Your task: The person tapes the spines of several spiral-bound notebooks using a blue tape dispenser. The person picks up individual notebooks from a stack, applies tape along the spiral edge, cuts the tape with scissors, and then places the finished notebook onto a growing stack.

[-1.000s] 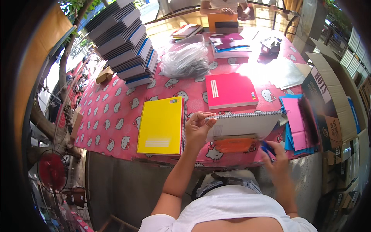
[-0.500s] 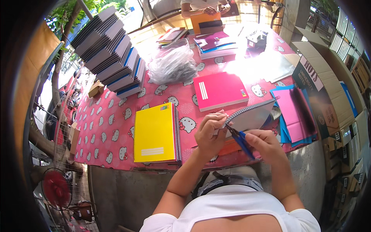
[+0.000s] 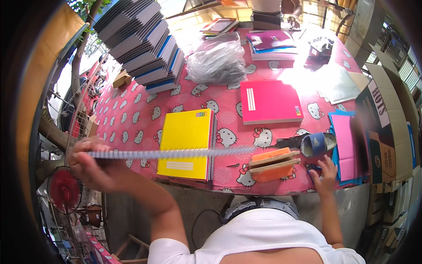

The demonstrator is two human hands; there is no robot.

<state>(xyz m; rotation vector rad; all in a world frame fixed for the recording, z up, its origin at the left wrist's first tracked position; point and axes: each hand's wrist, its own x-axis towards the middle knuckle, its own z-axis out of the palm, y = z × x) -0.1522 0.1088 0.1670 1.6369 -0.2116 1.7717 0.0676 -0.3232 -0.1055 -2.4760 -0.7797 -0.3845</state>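
My left hand (image 3: 94, 163) is closed on one end of a spiral-bound notebook (image 3: 176, 153), out to the left. Seen edge-on, the notebook shows as a long, blurred grey coil that crosses in front of a stack of yellow spiral notebooks (image 3: 187, 132). At the table's near right, my right hand (image 3: 326, 174) has its fingers spread. Beside its fingertips lies the blue-handled cutting tool (image 3: 313, 169), partly hidden. A blue slipper (image 3: 313, 145) rests just beyond that hand. Left of it are orange-and-brown blocks (image 3: 273, 166).
Tall notebook stacks (image 3: 145, 48) stand far left, near a clear plastic bag (image 3: 215, 64). A pink notebook pile (image 3: 270, 102) sits mid-table. Pink and blue sheets (image 3: 345, 141) lie beside a large carton (image 3: 387, 127) at right. A person's hand (image 3: 295, 20) shows across the table.
My left hand has swung far left with the notebook. My right hand has let go of the blue-handled tool, now on the table. The slipper and orange blocks have come into fuller view.
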